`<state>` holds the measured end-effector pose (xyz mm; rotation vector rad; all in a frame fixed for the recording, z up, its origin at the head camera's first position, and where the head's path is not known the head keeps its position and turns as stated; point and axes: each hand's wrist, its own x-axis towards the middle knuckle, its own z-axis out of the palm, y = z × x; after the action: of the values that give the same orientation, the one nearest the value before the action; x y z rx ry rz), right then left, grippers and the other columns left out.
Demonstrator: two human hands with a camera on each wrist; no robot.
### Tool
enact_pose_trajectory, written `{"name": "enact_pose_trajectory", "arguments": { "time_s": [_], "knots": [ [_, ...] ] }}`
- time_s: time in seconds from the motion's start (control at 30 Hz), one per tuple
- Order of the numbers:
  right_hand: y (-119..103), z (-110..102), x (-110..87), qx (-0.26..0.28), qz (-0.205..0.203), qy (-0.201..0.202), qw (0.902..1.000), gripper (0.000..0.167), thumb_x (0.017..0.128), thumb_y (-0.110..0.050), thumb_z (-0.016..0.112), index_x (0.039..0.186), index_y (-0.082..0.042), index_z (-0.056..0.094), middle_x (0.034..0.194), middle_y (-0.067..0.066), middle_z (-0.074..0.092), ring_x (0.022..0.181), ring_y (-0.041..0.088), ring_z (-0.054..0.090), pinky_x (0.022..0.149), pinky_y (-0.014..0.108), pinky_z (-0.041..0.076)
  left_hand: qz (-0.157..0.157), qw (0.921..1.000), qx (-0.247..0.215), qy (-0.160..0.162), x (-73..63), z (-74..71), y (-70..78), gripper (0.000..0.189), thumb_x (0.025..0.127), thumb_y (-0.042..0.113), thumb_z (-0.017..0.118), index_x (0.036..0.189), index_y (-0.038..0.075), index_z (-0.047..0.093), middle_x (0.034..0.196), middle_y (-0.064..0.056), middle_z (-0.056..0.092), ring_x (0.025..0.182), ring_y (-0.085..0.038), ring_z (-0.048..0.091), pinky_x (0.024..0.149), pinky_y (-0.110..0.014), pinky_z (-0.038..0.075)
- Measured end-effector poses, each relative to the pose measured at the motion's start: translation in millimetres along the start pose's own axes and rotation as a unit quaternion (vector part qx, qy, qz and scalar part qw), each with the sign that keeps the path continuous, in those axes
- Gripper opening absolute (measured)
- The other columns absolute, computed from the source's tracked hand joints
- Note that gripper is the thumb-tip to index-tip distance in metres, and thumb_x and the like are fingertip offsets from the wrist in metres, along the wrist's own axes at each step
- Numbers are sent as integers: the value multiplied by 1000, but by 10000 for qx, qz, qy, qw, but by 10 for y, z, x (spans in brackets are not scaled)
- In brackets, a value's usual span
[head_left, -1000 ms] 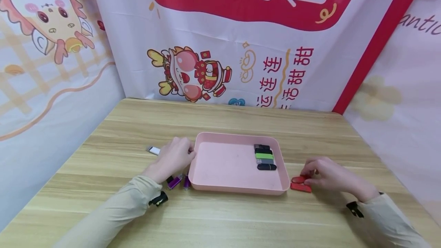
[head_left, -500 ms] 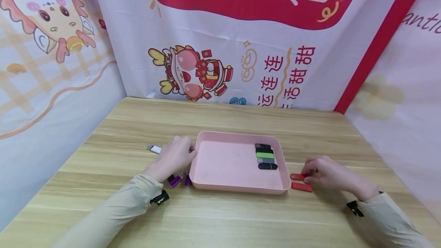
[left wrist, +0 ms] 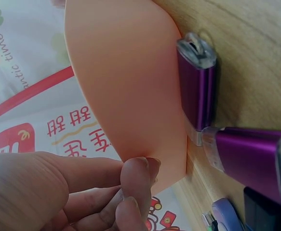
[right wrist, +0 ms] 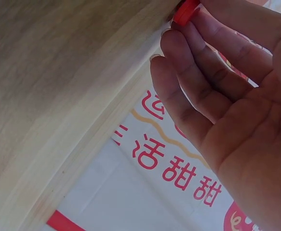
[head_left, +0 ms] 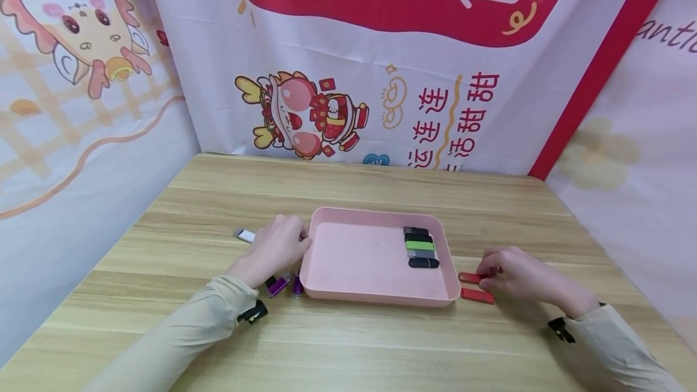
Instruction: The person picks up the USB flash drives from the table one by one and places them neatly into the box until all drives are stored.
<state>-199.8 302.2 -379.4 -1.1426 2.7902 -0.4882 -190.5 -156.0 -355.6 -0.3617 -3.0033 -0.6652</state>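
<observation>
My left hand grips the left rim of a pink tray, with thumb and finger at the wall in the left wrist view. Between the thumb and fingertips of my right hand is the right end of a red USB stick, lying right of the tray; its red tip shows in the right wrist view. A second red USB stick lies just in front of it. Inside the tray, several USB sticks form a column at the right: black, a green one, grey, and a black one nearest me.
Left of the tray lie two purple USB sticks, a dark one and a white one partly covered by my left hand. Wooden tabletop surrounds the tray; a printed cloth hangs behind.
The red USB stick under my right fingers has shifted slightly away from the other red one, leaving a gap. My left hand stays at the tray's rim.
</observation>
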Motion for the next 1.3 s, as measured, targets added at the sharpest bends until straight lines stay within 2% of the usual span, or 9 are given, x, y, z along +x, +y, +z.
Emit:
{"name": "enact_pose_trajectory", "arguments": {
  "time_s": [0.37,0.77,1.13,1.3],
  "knots": [
    [0,7,-20,-93,-71,92,9999,9,83,-11,79,89,-16,73,82,-13,57,70,3,52,60,26,48,33,10000,0,15,-5,0,0,45,93,13,60,51,15,42,48,5,36,42,-9,39,40,-25,27],
    [-36,-25,-40,-55,47,73,9999,10,85,-14,77,91,-18,70,83,-15,59,73,4,53,64,31,50,12,10000,3,-17,-9,5,1,45,93,13,59,52,15,42,48,4,37,42,-9,38,40,-25,27],
    [-23,-3,-58,13,145,64,9999,10,86,-13,76,92,-17,68,81,-16,58,72,2,53,62,29,50,103,9995,267,140,8,17,-14,43,89,13,59,51,17,40,49,6,32,46,-10,38,41,-29,27],
    [-18,2,-66,-24,36,143,9999,11,86,-12,76,92,-17,68,81,-16,58,71,2,53,61,29,50,87,9994,305,161,8,20,-13,43,88,13,59,50,17,40,49,6,32,46,-10,37,41,-29,27]
  ]
}}
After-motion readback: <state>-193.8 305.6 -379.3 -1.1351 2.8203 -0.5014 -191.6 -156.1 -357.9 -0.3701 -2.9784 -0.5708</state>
